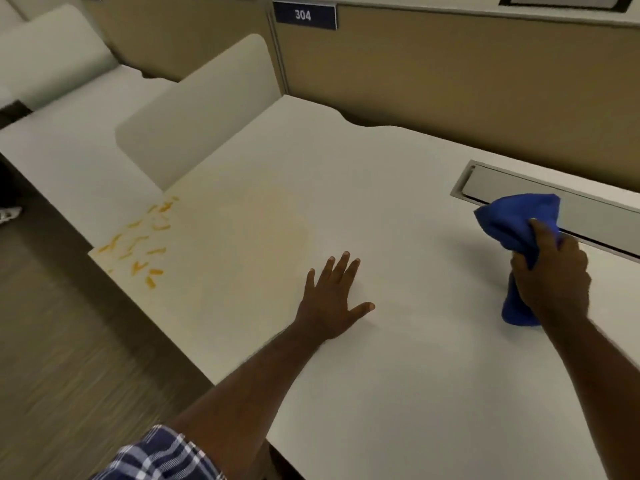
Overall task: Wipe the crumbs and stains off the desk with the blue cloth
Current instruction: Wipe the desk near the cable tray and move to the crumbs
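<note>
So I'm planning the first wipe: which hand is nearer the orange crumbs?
Left. The left hand lies flat on the desk, just right of the orange crumbs. The right hand, gripping the blue cloth, is much farther right.

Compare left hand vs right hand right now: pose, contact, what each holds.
The left hand lies flat, fingers spread, palm down on the white desk; the right hand is closed in a fist. The left hand holds nothing; the right hand grips the bunched blue cloth. The left hand sits nearer the orange crumbs; the right hand is by the cable tray. Both arms are bare.
</note>
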`<state>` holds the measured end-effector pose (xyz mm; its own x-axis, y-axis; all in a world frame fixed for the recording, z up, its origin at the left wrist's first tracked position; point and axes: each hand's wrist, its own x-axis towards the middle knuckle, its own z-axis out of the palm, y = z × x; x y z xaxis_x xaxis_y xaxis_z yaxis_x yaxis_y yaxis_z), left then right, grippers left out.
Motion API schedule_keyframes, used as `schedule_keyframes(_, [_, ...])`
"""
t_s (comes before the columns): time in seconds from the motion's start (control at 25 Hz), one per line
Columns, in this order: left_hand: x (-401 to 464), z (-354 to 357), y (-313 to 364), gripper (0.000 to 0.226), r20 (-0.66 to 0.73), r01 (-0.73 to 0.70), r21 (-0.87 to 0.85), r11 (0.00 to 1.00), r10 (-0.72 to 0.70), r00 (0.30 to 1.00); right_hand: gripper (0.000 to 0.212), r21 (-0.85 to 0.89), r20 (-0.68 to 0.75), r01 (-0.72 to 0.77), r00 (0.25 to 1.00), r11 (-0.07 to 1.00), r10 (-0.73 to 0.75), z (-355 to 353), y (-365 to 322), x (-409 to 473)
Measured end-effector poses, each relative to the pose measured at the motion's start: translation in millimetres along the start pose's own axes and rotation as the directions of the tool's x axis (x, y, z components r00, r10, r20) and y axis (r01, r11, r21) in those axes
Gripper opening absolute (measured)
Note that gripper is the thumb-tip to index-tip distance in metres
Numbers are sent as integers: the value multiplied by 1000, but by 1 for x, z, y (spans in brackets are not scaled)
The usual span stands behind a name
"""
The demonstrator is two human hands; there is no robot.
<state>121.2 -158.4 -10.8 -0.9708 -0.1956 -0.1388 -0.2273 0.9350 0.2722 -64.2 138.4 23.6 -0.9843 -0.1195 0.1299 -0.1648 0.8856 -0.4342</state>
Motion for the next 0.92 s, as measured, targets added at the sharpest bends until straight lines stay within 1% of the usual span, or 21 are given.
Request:
schedule_keyframes(0.16, [-27,-15,-62,86,-49,115,-28,993,-116,992,59,38,69,140,987,989,-143,39,-85,-17])
schedule_keyframes(0.28, [-50,-27,-108,86,-90,189,-46,981,-193,977,59,62,97,214,971,975,-219,66,-143,-34])
schedule_keyframes(0.52, [-94,-50,-206,87,-120,283,-38,958,-285,951,58,89,163,342,922,936,-352,120,-266,-86])
schedule_keyframes(0.64, [-111,-57,-246,89,-133,311,-33,950,-313,941,56,87,189,377,903,922,-387,144,-318,-111])
schedule_keyframes(0.72, [-122,-61,-273,94,-120,337,-59,940,-341,932,56,94,208,384,895,919,-395,160,-350,-125])
schedule_keyframes(0.92, [-147,-65,-329,104,-96,405,-107,908,-415,905,56,99,244,458,849,883,-468,191,-412,-151])
